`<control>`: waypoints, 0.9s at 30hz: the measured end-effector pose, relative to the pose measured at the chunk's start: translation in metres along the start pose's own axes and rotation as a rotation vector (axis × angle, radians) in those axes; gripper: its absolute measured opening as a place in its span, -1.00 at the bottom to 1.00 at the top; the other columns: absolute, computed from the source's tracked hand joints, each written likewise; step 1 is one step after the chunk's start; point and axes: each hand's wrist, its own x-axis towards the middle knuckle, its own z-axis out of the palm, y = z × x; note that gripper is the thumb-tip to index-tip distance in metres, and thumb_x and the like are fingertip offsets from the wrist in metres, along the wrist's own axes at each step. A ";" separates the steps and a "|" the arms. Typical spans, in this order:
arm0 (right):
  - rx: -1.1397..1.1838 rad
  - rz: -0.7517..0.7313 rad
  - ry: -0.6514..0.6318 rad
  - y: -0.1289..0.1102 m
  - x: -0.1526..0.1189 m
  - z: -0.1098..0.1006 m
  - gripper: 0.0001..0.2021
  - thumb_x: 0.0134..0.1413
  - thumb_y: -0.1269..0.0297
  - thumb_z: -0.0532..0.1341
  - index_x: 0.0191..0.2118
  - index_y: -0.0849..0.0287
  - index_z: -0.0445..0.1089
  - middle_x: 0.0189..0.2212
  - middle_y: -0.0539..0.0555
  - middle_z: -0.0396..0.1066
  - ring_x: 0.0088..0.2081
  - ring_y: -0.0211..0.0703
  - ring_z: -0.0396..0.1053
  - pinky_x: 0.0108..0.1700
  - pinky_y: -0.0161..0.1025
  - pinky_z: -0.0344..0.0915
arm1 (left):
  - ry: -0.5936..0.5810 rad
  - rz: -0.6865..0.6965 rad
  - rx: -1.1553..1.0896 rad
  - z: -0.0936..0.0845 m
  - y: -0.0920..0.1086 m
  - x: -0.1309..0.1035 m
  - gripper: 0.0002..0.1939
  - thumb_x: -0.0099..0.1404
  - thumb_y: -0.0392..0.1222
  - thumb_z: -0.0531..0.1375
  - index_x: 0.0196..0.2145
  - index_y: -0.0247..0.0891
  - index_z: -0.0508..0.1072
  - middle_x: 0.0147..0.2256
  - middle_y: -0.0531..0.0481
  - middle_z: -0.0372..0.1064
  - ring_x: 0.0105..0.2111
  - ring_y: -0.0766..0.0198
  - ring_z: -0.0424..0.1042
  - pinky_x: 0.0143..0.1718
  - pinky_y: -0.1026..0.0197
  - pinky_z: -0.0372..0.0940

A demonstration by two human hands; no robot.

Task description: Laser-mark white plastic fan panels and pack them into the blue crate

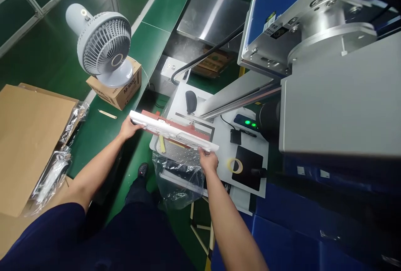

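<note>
A long white plastic panel (173, 130) is held between my two hands, tilted so that its long edge faces me. My left hand (128, 127) is closed around its left end, thumb along the edge. At the right end, my right hand (208, 160) pinches the near corner. Directly behind the panel a reddish-brown piece (151, 115) shows along its edge; I cannot tell whether it is joined to the panel. Beneath lies a perforated metal plate (181, 154) on the white machine base, with a clear plastic bag (178, 183) hanging from the front.
A grey fan (106, 49) stands on a cardboard box (123, 89) on the green table (94, 137). Cardboard sheets (34, 137) lie at left. The blue-and-grey machine head (282, 24) overhangs the right. A tape roll (234, 165) lies on a black pad (250, 160).
</note>
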 end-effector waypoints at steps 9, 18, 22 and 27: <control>-0.121 0.006 0.008 -0.001 0.002 -0.003 -0.49 0.28 -0.17 0.34 0.06 0.17 0.66 -0.02 0.36 0.69 0.08 0.38 0.59 0.16 0.10 0.44 | -0.003 0.039 0.004 -0.001 0.006 0.000 -0.22 -0.02 0.00 0.65 0.07 -0.26 0.48 0.06 -0.20 0.63 0.05 -0.14 0.58 0.10 -0.05 0.44; -0.157 -0.032 -0.011 -0.002 0.001 -0.012 -0.53 0.26 -0.20 0.35 -0.05 0.13 0.68 -0.10 0.31 0.70 0.06 0.32 0.59 0.13 0.04 0.44 | 0.009 0.044 0.011 -0.003 0.003 -0.004 -0.22 -0.06 -0.01 0.66 0.06 -0.26 0.51 0.03 -0.20 0.64 0.04 -0.16 0.59 0.11 -0.08 0.45; -0.134 -0.040 -0.004 -0.003 0.000 -0.009 -0.55 0.25 -0.19 0.36 -0.04 0.10 0.68 -0.12 0.27 0.70 0.03 0.26 0.59 0.12 0.02 0.45 | 0.049 0.058 0.010 -0.005 0.003 -0.012 -0.22 -0.01 0.01 0.63 0.10 -0.28 0.50 0.06 -0.23 0.62 0.07 -0.16 0.58 0.14 -0.10 0.44; -0.135 -0.028 -0.008 -0.002 -0.007 -0.008 -0.54 0.19 -0.23 0.37 -0.19 0.11 0.70 -0.17 0.36 0.69 -0.03 0.37 0.60 0.08 0.11 0.46 | 0.017 0.062 -0.009 -0.009 0.005 -0.013 -0.22 -0.06 0.05 0.64 0.04 -0.28 0.51 0.02 -0.25 0.62 0.05 -0.16 0.59 0.16 -0.14 0.45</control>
